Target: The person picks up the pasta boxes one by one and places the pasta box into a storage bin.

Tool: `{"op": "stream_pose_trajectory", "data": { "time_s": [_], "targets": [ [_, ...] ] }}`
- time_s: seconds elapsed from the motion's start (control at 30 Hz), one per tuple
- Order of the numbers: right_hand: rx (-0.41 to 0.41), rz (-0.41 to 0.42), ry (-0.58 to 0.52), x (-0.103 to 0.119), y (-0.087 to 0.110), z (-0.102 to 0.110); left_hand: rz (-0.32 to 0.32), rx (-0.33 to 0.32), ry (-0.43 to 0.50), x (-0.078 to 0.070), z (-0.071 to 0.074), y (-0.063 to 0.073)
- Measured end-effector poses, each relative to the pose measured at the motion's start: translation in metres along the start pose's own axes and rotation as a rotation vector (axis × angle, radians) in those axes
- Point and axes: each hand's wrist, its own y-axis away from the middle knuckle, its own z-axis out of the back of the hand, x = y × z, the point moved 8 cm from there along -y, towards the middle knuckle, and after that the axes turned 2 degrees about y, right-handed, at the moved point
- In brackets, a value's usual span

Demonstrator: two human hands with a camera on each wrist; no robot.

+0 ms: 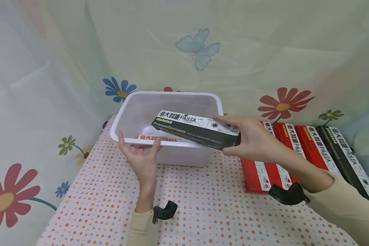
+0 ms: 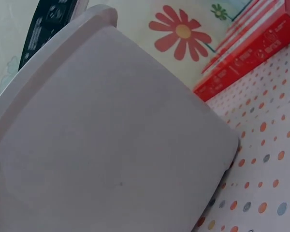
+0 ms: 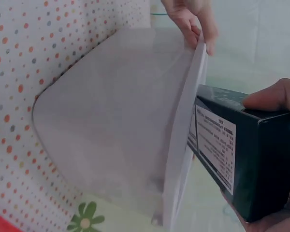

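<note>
My right hand (image 1: 253, 138) grips one end of a black pasta box (image 1: 196, 131), which slants over the front rim of a white plastic bin (image 1: 184, 155). In the right wrist view, thumb and fingers hold opposite sides of that black pasta box (image 3: 251, 159), its far end past the rim. My left hand (image 1: 141, 153) holds the bin's front rim near its left corner, thumb and fingers around the edge. Inside the bin lies another pasta box (image 1: 150, 137) with red lettering, mostly hidden by the front wall.
On the right of the dotted tablecloth (image 1: 203, 205) several red pasta boxes (image 1: 253, 174) lie side by side, with a black pasta box (image 1: 347, 160) at the end of the row. A flowered curtain (image 1: 249, 51) hangs behind the bin.
</note>
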Motion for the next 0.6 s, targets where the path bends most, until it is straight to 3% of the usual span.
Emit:
{"op": "stream_pose_trajectory", "data": {
  "time_s": [0.17,0.3,0.53,0.6],
  "targets": [
    [0.09,0.032,0.008,0.006,-0.035,-0.014,-0.005,0.018,0.009,0.0,-0.002,0.0],
    [0.149,0.06,0.09,0.002,-0.068,-0.024,-0.022,0.032,0.007,0.0,-0.003,-0.002],
    [0.276,0.138,0.142,0.003,-0.121,-0.042,0.002,-0.001,0.015,0.003,0.001,0.0],
    [0.32,0.123,0.139,0.002,-0.133,-0.047,0.003,-0.003,0.02,0.004,0.001,0.0]
  ]
}}
